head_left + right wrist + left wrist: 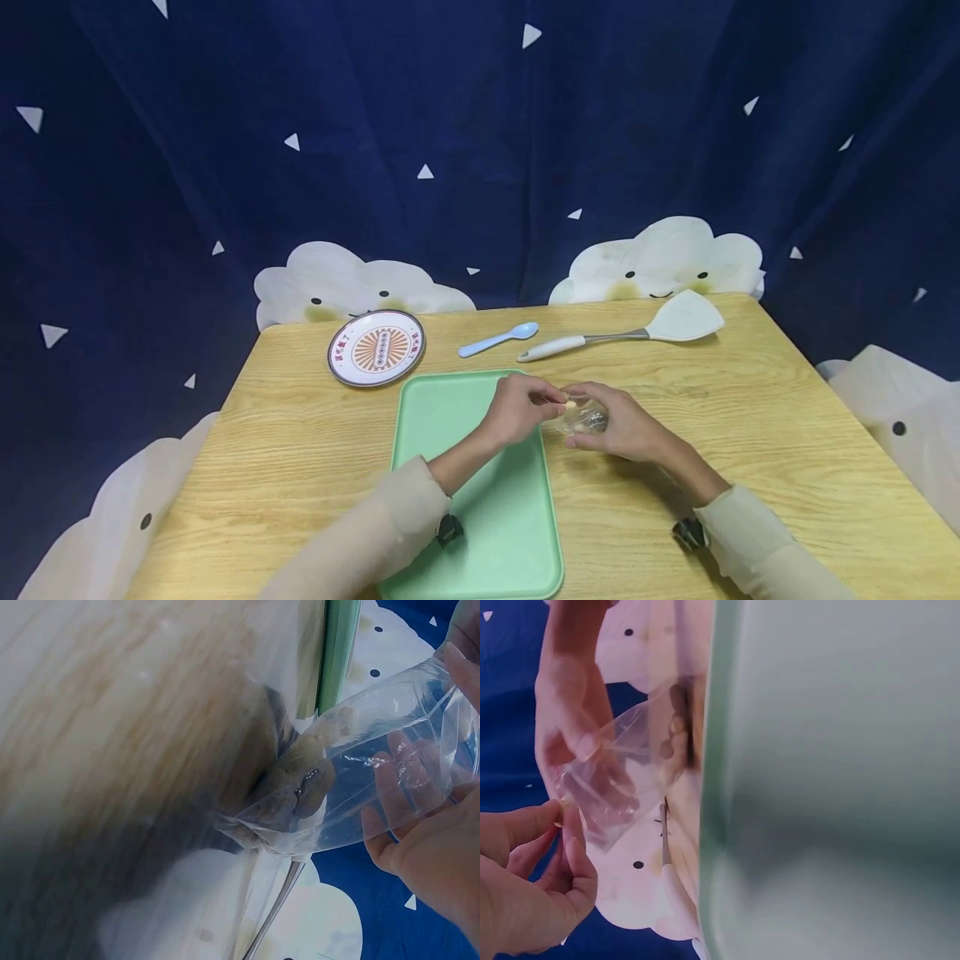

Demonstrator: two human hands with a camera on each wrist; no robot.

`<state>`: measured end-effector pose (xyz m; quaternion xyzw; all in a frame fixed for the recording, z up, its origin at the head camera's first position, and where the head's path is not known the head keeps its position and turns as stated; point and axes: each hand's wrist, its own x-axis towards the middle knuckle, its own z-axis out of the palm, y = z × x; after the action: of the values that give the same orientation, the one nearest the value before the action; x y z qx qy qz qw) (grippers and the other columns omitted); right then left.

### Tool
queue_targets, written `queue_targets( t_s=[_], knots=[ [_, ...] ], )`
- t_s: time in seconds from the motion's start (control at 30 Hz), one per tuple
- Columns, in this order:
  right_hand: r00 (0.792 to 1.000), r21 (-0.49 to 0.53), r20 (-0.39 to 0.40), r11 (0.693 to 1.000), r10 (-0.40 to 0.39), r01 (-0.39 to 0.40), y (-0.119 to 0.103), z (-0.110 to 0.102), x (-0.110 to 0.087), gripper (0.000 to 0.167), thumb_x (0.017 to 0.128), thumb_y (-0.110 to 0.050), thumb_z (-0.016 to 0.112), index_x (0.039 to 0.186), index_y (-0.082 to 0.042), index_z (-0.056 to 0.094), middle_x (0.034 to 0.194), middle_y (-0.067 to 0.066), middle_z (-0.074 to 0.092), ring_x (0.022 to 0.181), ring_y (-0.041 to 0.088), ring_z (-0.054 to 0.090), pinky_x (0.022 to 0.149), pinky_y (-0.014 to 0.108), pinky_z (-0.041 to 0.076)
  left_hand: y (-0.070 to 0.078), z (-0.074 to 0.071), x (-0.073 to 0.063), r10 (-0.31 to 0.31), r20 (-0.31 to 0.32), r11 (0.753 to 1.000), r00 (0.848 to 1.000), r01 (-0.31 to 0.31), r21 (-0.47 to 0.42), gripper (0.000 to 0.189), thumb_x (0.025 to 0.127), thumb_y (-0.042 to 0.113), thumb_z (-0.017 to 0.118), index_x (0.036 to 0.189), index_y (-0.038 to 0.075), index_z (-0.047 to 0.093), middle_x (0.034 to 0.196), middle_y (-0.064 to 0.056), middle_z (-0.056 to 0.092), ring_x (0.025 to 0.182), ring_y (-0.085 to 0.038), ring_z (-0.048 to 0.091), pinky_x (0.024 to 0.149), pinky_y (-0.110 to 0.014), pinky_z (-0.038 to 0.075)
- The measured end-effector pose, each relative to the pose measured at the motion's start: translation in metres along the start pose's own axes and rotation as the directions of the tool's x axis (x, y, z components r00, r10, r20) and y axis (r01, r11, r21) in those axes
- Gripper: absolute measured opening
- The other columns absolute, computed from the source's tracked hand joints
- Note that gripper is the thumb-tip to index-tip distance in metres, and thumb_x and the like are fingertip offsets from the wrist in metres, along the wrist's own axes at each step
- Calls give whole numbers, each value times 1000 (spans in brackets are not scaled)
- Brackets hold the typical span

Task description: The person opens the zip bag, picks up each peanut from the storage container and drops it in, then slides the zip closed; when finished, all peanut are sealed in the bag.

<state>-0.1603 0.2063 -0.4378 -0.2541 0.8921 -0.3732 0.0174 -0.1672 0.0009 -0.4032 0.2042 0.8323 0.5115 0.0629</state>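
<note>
A clear plastic bag (360, 757) with several rounded brownish pieces (304, 769) in its bottom hangs over the table, just right of the tray. My right hand (626, 423) holds it from the right, thumb and fingers curved round its sides. At the mouth of the bag my left hand (522, 407) pinches a small pale yellowish piece (559, 817) between thumb and fingertips. I cannot tell whether those fingertips grip the bag's rim too. Under my left forearm lies the green tray (506, 533); its visible surface is bare.
On the wooden table (675, 400), a round white plate (375, 367) with a printed pattern lies at the back left. A light-blue spoon (498, 339) is behind the tray. To its right lies a white spatula (682, 318) with a grey shaft. A dark-blue curtain (480, 108) hangs behind.
</note>
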Motion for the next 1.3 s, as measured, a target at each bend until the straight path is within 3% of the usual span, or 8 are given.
queue_targets(
  t_s=[0.2, 0.53, 0.7, 0.8, 0.9, 1.0, 1.1, 1.3],
  knots=[
    [1000, 1, -8, 1000, -18, 18, -1, 0, 1, 60, 73, -33, 82, 126, -22, 56, 117, -5, 63, 109, 20, 59, 92, 46, 47, 1, 3, 0, 10, 14, 999, 1000, -10, -31, 9, 83, 9, 72, 90, 5, 76, 90, -6, 75, 76, -7, 68, 65, -15, 51],
    [1000, 13, 15, 1000, 3, -3, -1, -2, 0, 68, 74, -35, 80, 131, -11, 52, 115, 7, 66, 110, 27, 60, 92, 51, 45, -7, -13, -3, 11, 27, 999, 1000, -12, 48, 10, 86, 11, 69, 94, 9, 75, 92, -4, 73, 80, -11, 67, 66, -17, 51],
    [1000, 2, 16, 1000, 27, -27, -2, -2, 0, 68, 75, -34, 80, 132, -12, 52, 115, 6, 66, 110, 27, 60, 92, 51, 45, -12, -15, -6, -11, 108, 999, 994, 6, 47, 14, 88, 18, 67, 97, 9, 74, 84, -2, 70, 71, -7, 61, 62, -19, 49],
    [1000, -14, 5, 1000, 28, -28, -2, -2, 0, 70, 74, -35, 80, 133, -11, 51, 114, 4, 66, 109, 26, 60, 91, 50, 46, -13, -15, -6, -24, 221, 999, 975, 18, 29, 19, 91, 21, 63, 103, 9, 72, 79, -8, 69, 64, -17, 60, 56, -19, 46],
    [999, -35, -9, 999, 31, -31, -3, -3, 1, 75, 73, -41, 80, 135, -12, 49, 113, 2, 65, 109, 25, 60, 89, 49, 46, -10, -14, -6, -28, 338, 1000, 941, 25, 13, 23, 95, 21, 57, 110, 8, 69, 80, -18, 69, 64, -35, 61, 50, -19, 40],
    [999, -48, -18, 998, 41, -41, -4, -4, 1, 80, 72, -47, 79, 136, -13, 47, 113, 3, 64, 109, 25, 60, 89, 49, 47, -7, -14, -6, -20, 392, 1000, 920, 11, 25, 24, 98, 20, 52, 110, 7, 68, 85, -21, 70, 68, -41, 63, 49, -18, 37],
    [998, -52, -19, 997, 58, -59, -6, -6, 2, 82, 70, -48, 80, 136, -13, 46, 115, 5, 63, 111, 26, 58, 91, 50, 46, -5, -13, -5, 18, 369, 998, 929, -40, 53, 22, 97, 19, 54, 103, 7, 70, 87, -17, 72, 70, -34, 67, 53, -17, 42],
    [997, 41, 1, 996, 81, -81, -7, -19, 2, 74, 73, -38, 81, 133, -13, 46, 129, 4, 57, 121, 31, 52, 95, 58, 42, -7, -10, -4, 112, 224, 976, 968, -149, 157, 17, 90, 25, 65, 91, 11, 73, 80, -1, 72, 69, -4, 64, 64, -14, 49]
  ],
)
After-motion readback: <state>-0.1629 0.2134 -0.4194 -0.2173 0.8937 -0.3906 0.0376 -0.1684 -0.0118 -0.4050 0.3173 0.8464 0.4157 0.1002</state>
